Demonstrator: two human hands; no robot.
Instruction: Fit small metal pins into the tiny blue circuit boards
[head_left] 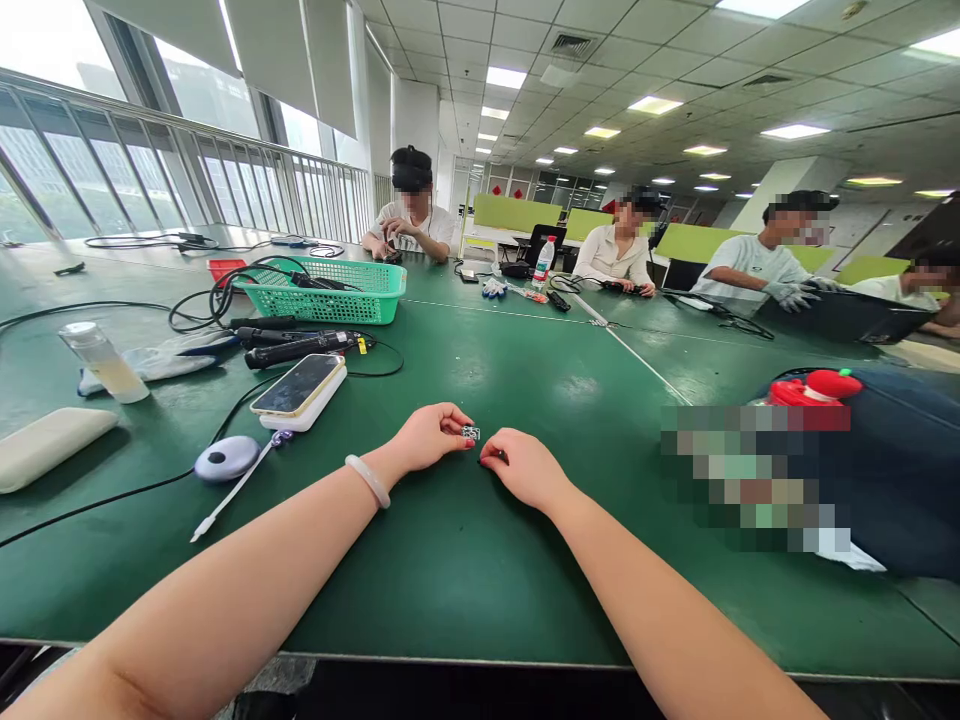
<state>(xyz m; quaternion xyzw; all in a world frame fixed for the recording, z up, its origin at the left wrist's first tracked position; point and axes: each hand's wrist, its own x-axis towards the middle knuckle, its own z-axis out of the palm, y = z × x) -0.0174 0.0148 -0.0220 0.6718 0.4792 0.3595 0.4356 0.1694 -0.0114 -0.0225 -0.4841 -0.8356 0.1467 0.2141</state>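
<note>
My left hand (433, 437), with a pale bangle at the wrist, pinches a small silvery piece (471, 433) with cut-out or patterned faces; its exact kind is too small to tell. Just right of it, my right hand (523, 466) is closed in a pinch. A tiny dark speck shows at its fingertips, and I cannot make out what it is. The two hands are close together but apart, low over the green tabletop (450, 560).
Left of my hands lie a phone (300, 386) on a white block, a round lavender device (228, 458), black tools (300, 348), a bottle (105, 362) and a green basket (330, 290) with cables. A dark bag (892, 470) lies right. Several people sit across the table.
</note>
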